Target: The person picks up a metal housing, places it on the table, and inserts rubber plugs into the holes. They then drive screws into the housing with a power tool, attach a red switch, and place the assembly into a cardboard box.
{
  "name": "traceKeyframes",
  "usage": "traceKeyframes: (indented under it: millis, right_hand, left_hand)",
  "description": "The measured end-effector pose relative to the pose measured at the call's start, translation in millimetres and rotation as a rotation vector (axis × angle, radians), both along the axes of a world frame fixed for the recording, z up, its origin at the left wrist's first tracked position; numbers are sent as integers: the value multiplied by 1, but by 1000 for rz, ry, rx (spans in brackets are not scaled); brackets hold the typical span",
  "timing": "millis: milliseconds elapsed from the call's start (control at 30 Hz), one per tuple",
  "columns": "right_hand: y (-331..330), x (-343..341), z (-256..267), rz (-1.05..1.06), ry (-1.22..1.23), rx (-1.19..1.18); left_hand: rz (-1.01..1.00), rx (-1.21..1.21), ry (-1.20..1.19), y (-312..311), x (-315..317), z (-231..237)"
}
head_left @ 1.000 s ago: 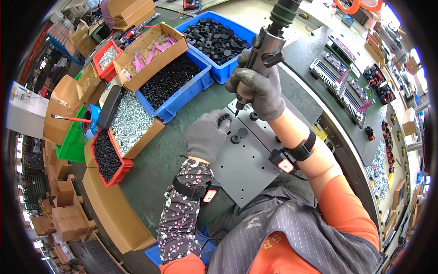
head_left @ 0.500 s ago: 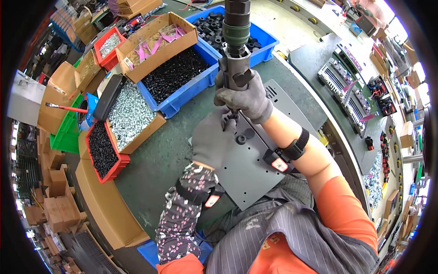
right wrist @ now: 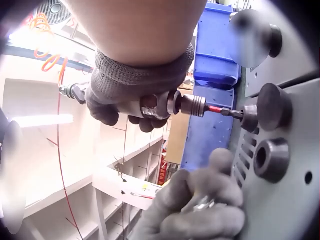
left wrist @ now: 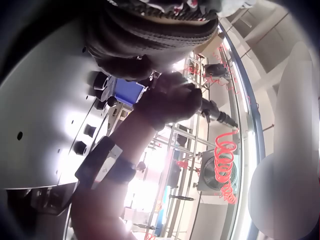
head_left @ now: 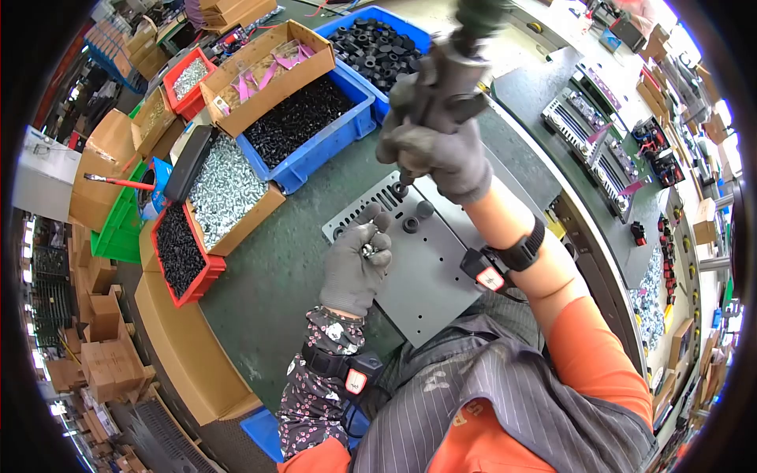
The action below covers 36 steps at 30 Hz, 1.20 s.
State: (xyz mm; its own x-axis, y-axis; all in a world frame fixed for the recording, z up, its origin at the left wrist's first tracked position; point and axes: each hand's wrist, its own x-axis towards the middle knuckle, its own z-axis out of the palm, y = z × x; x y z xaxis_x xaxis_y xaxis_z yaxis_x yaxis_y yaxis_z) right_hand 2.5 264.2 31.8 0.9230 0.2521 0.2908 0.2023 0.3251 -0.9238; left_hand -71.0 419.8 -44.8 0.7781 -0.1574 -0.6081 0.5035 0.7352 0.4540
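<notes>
My gloved right hand [head_left: 445, 158] grips a power screwdriver [head_left: 451, 83], blurred in the head view. Its red-banded bit [right wrist: 225, 112] reaches a small black rubber foot [right wrist: 249, 119] standing on a grey metal plate [head_left: 418, 284], as the right wrist view shows. Two more rubber feet stand close by, one with its hole facing up [head_left: 411, 225] and one with a plain round top [head_left: 425, 209]. Lower left of them, my gloved left hand [head_left: 355, 272] holds several small silver screws [head_left: 368, 251] in curled fingers, palm partly turned up. Slots line the plate's far edge.
Beyond the plate stand blue bins of black screws [head_left: 300, 118] and black rubber feet [head_left: 374, 51]. A cardboard box of silver screws [head_left: 229, 189] and a red bin of black parts [head_left: 180, 244] are on the left. Circuit assemblies [head_left: 587, 130] lie on the right-hand bench.
The left hand has drawn back from the rubber foot at the plate's far edge and turned, showing silver screws. The screwdriver came down upright, then tilted with its top to the right.
</notes>
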Motion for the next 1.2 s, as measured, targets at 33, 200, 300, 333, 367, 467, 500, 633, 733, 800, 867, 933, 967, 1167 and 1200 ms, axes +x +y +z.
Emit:
traceKeyframes:
  millis: [33,200,300,333,367,467,500,633,733,800,867,933,967,1167,1200]
  right_hand:
    - [0,-12,7,-68,-57,74]
    - [-17,-46,7,20,-118,399]
    - [-26,-61,3,-13,-122,452]
    - [-28,-66,2,-33,-131,477]
    - [-29,-72,4,-39,-133,480]
    - [-31,-84,15,-123,-94,385]
    - [-32,-86,17,-125,-97,388]
    - [-35,-94,18,-86,-103,461]
    - [-38,-96,16,-68,-132,495]
    - [-41,-97,14,-58,-156,519]
    - [-46,-101,11,-61,-172,524]
    - [-51,-103,9,-57,-176,543]
    - [-54,-104,8,-48,-180,558]
    - [-73,-104,6,29,-256,577]
    - [-76,-106,9,-49,-188,566]
  left_hand:
    - [-74,-185,-52,7,-2,-6]
    - [-183,-207,-183,3,-19,-9]
    - [-200,-12,-221,-8,-29,1]
    - [-251,62,-257,-9,-33,4]
    - [-257,65,-257,-9,-35,4]
    - [-350,99,-377,-11,-39,0]
    - [-406,-105,-402,-12,-37,-2]
    - [-456,-416,-356,-27,-44,4]
    - [-470,-418,-367,-36,-50,9]
    - [-474,-397,-358,-42,-51,16]
    - [-479,-377,-346,-48,-53,22]
    - [-467,-305,-286,-55,-53,28]
    - [-470,-302,-284,-59,-53,28]
    - [-548,-296,-283,-72,-49,32]
    - [-604,235,-296,-72,-48,40]
